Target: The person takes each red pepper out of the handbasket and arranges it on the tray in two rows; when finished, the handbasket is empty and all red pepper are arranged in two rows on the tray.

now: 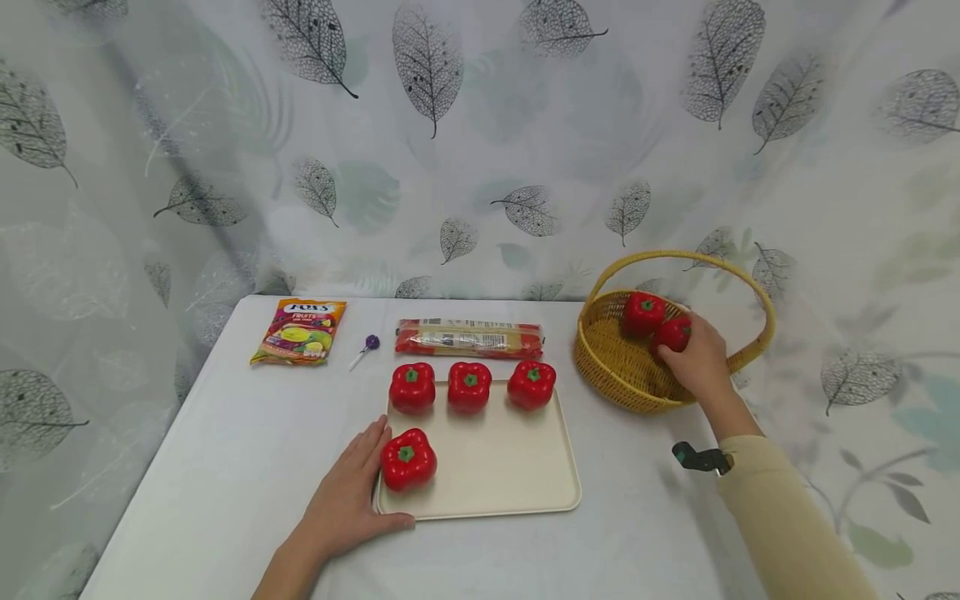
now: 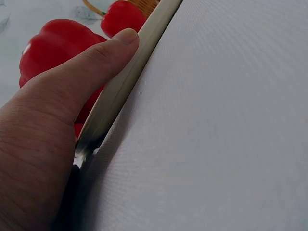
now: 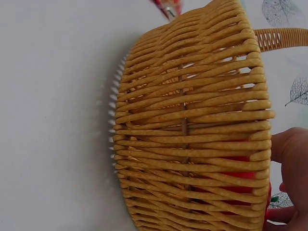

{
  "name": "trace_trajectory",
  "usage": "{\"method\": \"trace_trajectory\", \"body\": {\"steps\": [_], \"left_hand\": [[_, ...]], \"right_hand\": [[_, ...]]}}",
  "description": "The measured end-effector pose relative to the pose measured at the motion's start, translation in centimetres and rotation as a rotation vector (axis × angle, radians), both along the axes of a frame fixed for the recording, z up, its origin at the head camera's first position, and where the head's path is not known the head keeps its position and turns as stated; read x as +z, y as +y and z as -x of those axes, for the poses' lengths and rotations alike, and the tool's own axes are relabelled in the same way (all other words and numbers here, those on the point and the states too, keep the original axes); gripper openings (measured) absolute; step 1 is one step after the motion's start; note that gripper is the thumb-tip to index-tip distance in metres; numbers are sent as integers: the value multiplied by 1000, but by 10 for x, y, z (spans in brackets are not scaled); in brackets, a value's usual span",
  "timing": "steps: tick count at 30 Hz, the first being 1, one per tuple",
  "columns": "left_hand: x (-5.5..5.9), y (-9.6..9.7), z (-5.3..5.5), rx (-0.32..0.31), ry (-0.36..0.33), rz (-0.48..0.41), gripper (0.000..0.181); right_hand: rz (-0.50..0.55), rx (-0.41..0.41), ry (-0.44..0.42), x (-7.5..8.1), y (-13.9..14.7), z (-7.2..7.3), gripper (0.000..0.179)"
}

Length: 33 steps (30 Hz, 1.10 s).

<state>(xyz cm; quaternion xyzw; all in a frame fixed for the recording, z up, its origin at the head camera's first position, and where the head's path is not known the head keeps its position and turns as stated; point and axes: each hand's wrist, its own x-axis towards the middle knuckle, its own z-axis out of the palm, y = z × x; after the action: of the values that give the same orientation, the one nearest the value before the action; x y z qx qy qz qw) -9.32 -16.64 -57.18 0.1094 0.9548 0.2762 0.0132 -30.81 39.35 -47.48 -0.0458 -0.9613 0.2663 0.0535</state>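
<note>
My right hand [image 1: 697, 354] reaches over the rim of a yellow wicker basket [image 1: 611, 371] and grips a red bell pepper [image 1: 672, 333] inside it. Another red bell pepper [image 1: 643, 314] lies beside that one at the basket's back. In the right wrist view the basket's woven side [image 3: 192, 125] hides most of the gripped pepper. My left hand [image 1: 348, 496] rests against the left front corner of a cream tray [image 1: 502, 467], its thumb along the front edge. Close to those fingers, a bell pepper [image 1: 408, 460] sits on the tray. Three more stand along its back edge, including one bell pepper [image 1: 468, 387] in the middle.
Behind the tray lies a long red and yellow packet [image 1: 469, 339]. A purple lollipop [image 1: 371, 342] and a Fox's candy bag [image 1: 302, 332] are at the back left. The basket's tall handle [image 1: 678, 255] arches over it. A leaf-patterned curtain [image 1: 480, 150] hangs behind the white table.
</note>
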Motion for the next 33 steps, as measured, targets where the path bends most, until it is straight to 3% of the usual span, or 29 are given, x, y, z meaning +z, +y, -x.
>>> {"method": "trace_trajectory", "body": {"steps": [7,21,33], "left_hand": [[1,0,0,1,2,4,142],[1,0,0,7,-18,-5,141],[-1,0,1,8,-25,-10,143]], "right_hand": [[-10,-52,-8,-1,-5,-1,84],[-9,-22,-36,-9,-5,-2,88],[18,-17,7,3,-15,-13,87]]}}
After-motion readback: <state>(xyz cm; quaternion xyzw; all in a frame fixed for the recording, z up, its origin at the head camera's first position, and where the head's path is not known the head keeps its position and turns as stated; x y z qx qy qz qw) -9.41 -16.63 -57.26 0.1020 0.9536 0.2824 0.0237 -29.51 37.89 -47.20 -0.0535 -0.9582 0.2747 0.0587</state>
